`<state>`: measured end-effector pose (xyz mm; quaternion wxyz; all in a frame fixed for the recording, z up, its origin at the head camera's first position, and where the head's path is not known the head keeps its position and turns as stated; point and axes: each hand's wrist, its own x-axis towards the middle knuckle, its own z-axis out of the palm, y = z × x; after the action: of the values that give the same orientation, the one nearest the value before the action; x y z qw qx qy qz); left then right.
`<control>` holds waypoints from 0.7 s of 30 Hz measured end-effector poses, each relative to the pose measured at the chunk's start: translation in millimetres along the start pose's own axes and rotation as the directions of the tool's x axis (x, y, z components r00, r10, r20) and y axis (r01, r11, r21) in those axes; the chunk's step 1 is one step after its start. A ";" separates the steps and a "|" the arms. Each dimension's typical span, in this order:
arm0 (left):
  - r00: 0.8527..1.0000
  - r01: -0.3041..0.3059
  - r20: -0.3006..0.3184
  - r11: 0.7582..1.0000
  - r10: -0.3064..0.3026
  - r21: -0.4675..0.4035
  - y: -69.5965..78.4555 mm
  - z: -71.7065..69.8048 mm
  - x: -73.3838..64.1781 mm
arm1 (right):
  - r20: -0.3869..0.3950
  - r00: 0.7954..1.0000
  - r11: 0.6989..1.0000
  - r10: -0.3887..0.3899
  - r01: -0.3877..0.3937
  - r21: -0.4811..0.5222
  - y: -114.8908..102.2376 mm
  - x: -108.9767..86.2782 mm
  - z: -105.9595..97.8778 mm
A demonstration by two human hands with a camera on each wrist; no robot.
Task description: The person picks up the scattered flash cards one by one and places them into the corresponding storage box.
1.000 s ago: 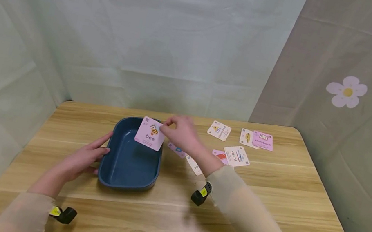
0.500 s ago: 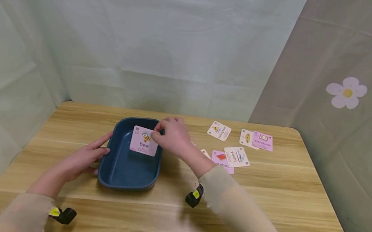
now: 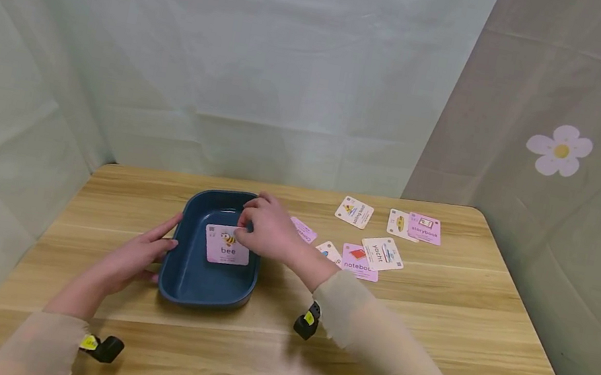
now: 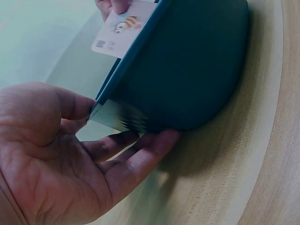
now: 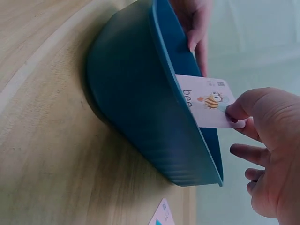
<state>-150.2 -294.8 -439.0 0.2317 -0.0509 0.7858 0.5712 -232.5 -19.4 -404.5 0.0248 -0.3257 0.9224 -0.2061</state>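
Note:
Over the dark blue plastic bin [image 3: 207, 282] in the head view, my right hand [image 3: 271, 229] pinches a pink flash card [image 3: 221, 254] printed with a bee and the word "bee". The right wrist view shows the thumb and index finger gripping one edge of the card [image 5: 206, 105], while the other fingers curl loosely below. Part of the card dips below the bin's near rim in that view. At the bin's left side, my left hand [image 3: 134, 255] rests with spread, fairly straight fingers against the outer wall. Its thumb touches the rim in the left wrist view.
Several flash cards lie right of the bin on the wooden table [image 3: 369, 347]. They include a notebook card [image 3: 358, 268] under a yacht card [image 3: 376, 252], a sailing boat card [image 3: 353, 213] and a storybook card [image 3: 424, 229]. Light fabric walls surround the table.
My right hand has moved left and slightly toward me, lowering the bee card into the bin; the card has turned more level. My left hand and the bin have stayed in place.

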 end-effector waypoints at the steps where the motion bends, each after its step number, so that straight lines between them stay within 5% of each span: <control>1: 1.000 0.000 0.000 1.000 0.000 -0.001 0.1 0.0 -0.2 | 0.008 1.000 1.000 -0.009 0.009 -0.017 0.2 0.3 1.1; 13: 1.000 -0.008 0.004 1.000 0.008 0.004 1.2 -0.7 -1.1 | 0.052 0.994 0.985 -0.098 0.104 -0.138 -2.7 1.7 11.3; 21: 1.000 -0.001 0.003 1.000 0.001 0.004 2.0 -0.8 -0.8 | 0.059 0.995 0.988 -0.083 0.090 -0.128 -3.4 1.0 16.6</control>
<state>-150.5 -295.0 -436.7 0.2325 -0.0492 0.7866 0.5699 -228.4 -28.5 -418.3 0.0192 -0.3719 0.9179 -0.1371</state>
